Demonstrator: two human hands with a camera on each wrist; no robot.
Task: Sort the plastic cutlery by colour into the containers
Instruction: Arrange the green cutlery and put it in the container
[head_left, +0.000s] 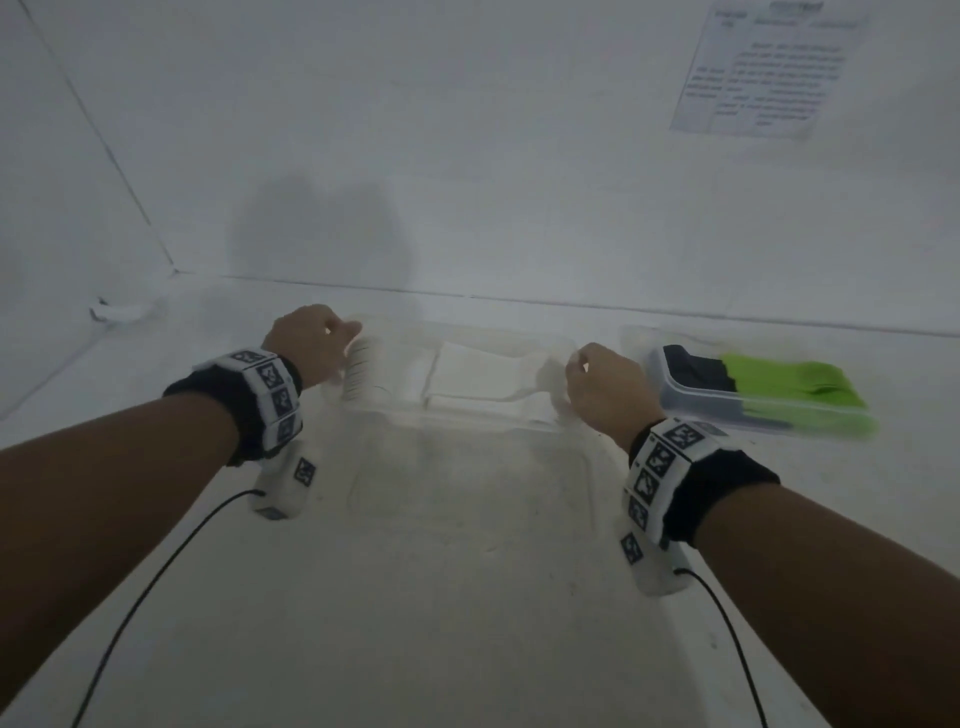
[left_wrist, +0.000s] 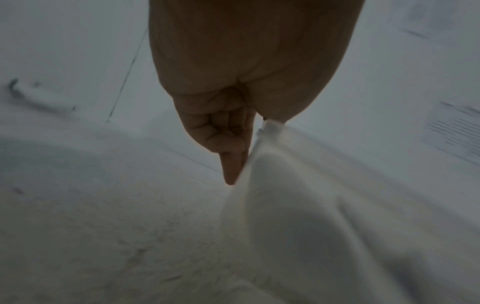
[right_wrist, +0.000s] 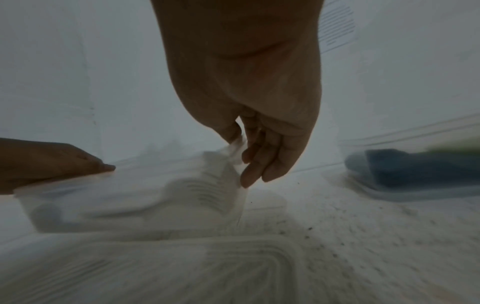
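Head view: you are holding a clear plastic container (head_left: 467, 332) by its two short ends, over the white table (head_left: 467, 597). Your left hand (head_left: 306, 343) is gripping the left end with fingers curled and thumb on the rim. Your right hand (head_left: 602, 389) is gripping the right end in the same way. Whether the container is resting on the table or raised just off it, I cannot tell.

Inside the container, white plastic cutlery (head_left: 467, 384) is lying lengthwise in a stack; ridged ends are showing at the left, just beside your left hand. Individual pieces are too blurred to tell apart.

Near you, between your wrists, a clear lid (head_left: 467, 483) is lying flat on the table.

To the right, well apart from the held container, a second clear container (head_left: 670, 389) is sitting on the table. It is holding dark cutlery (head_left: 696, 369) at its left end and green cutlery (head_left: 795, 384) stretching to the right.

Left wrist view: your fingers (left_wrist: 233, 156) are pinching a white edge (left_wrist: 272, 131), the other fingers curled into the palm. Right wrist view: thumb and fingers (right_wrist: 254, 168) are closing on the container's end; image smeared.

A printed sheet (head_left: 769, 73) is hanging on the wall at the upper right.
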